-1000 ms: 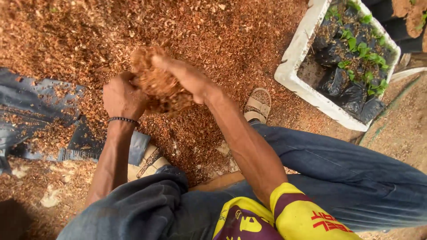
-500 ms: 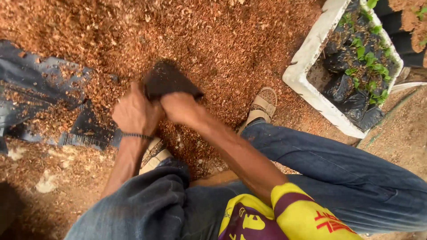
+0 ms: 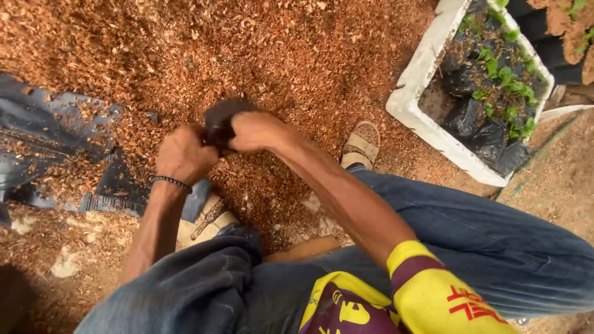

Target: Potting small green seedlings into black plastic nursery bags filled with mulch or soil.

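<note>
**Small black bag held between two hands over a coir heap**

Item: small black plastic bag [image 3: 221, 119], dark, soft-sided, roughly upright. It sits directly between the two hands, rising just beyond the knuckles, away from the person's body. Its long axis seems to run up and away from the camera, mouth at the far end, though the angle is too steep to be sure.

Left hand [image 3: 184, 153]: closed around the bag's near left side, a dark beaded bracelet [image 3: 174, 182] on the wrist.

Right hand [image 3: 257, 131]: closed on the bag's right side, thumb side toward the camera. Both hands touch the bag and sit close together; neither is plainly nearer.

Surroundings: reddish-brown shredded fibre [image 3: 297, 55] covers the ground, heaped under and beyond the hands. A sheet of dark plastic [image 3: 43, 142] lies to the left, partly buried. A white foam box [image 3: 427, 68] with filled black bags and green seedlings [image 3: 501, 74] stands well apart, upper right. Sandalled feet [image 3: 361, 145] rest on the fibre.

Hidden: the bag's lower half, its contents and the fingertips are covered by the hands.
</note>
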